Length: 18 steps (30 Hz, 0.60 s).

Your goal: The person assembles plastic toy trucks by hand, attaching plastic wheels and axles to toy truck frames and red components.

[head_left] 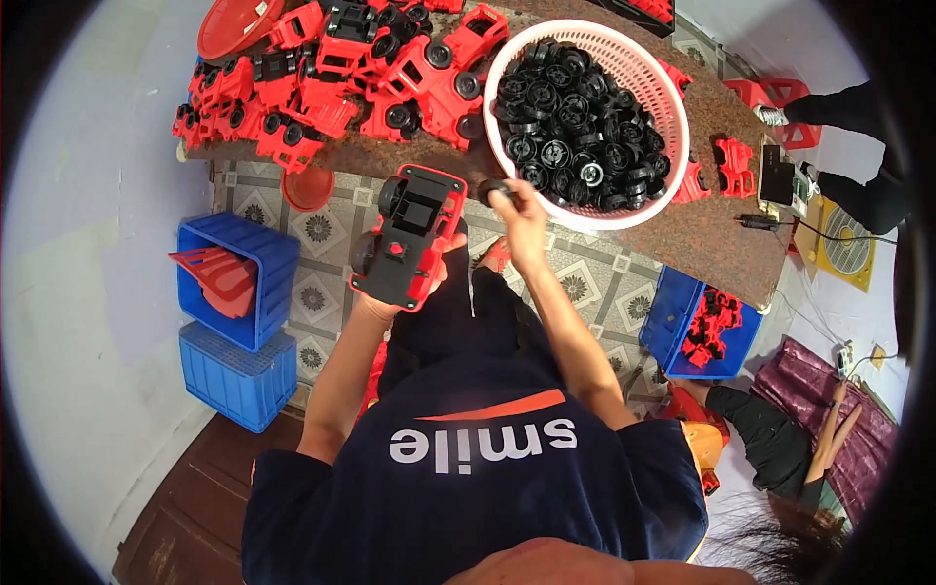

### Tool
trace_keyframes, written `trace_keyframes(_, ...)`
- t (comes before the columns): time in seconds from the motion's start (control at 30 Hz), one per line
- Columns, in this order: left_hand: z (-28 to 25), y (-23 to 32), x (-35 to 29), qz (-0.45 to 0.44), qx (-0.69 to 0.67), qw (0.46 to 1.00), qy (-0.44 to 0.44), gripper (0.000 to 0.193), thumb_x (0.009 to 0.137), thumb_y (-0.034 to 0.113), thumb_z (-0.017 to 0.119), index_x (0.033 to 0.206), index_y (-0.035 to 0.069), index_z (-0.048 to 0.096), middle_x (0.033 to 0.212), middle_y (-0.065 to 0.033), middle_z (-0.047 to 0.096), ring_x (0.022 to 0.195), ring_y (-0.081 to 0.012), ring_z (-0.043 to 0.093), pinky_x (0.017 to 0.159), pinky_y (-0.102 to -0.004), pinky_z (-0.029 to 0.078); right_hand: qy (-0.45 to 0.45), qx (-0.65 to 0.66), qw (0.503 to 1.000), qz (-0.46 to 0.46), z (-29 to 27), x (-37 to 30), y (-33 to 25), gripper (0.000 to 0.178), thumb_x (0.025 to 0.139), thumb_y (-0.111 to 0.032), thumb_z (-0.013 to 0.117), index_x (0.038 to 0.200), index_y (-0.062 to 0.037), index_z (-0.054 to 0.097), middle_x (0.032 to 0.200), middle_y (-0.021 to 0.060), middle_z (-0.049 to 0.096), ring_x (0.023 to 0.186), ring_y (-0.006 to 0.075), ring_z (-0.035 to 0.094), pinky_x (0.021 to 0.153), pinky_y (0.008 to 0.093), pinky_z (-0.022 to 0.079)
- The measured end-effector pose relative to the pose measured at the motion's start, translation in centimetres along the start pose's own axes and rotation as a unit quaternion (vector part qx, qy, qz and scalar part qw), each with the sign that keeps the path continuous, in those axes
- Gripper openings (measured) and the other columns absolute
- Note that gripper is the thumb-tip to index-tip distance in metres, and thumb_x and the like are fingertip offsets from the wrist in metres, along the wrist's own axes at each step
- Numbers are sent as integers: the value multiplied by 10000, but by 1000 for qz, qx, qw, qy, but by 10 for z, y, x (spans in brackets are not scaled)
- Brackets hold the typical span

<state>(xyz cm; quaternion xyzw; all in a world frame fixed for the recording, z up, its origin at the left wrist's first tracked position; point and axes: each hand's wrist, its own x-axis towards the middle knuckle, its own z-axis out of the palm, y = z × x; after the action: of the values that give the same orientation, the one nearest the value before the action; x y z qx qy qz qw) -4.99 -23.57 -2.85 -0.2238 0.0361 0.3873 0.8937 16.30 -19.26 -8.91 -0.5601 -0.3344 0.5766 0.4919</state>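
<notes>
My left hand (398, 292) grips a red toy truck (425, 283), turned so its black underside faces up. Black wheels show along the truck's left side, one near the top and one lower down. Just to the right of the truck, my right hand (525, 226) pinches a small black toy wheel (495, 192) between thumb and fingers, apart from the truck. Beyond that hand, a pink plastic basket (673, 93) on the table holds a heap of black wheels (575, 127).
Many red toy trucks (331, 78) are piled on the brown table (721, 244) at the far left. Blue crates (239, 380) stand at the left; a blue bin (746, 341) with red parts is at the right. Other people's legs (858, 117) and arm show at right.
</notes>
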Motion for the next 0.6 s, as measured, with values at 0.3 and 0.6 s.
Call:
trace_keyframes(0.3,89,34,61,-111,198,973,40,722,868,564,585,1385,78,447,1214,-328,550,853,-533,639,607,-467,589,-158,129,979,-11,4,32,-103,310,978,-320,554,1120,-44,559,1055,98,662,956,161,630,872,305,499)
trace_keyframes(0.6,152,56,145,197,554,802,103,647,735,70,829,1266,60,460,1189,-75,605,1079,-190,583,954,-354,478,156,148,975,-50,33,37,-123,198,1005,-225,533,1118,-73,589,955,-29,603,834,66,553,756,221,466)
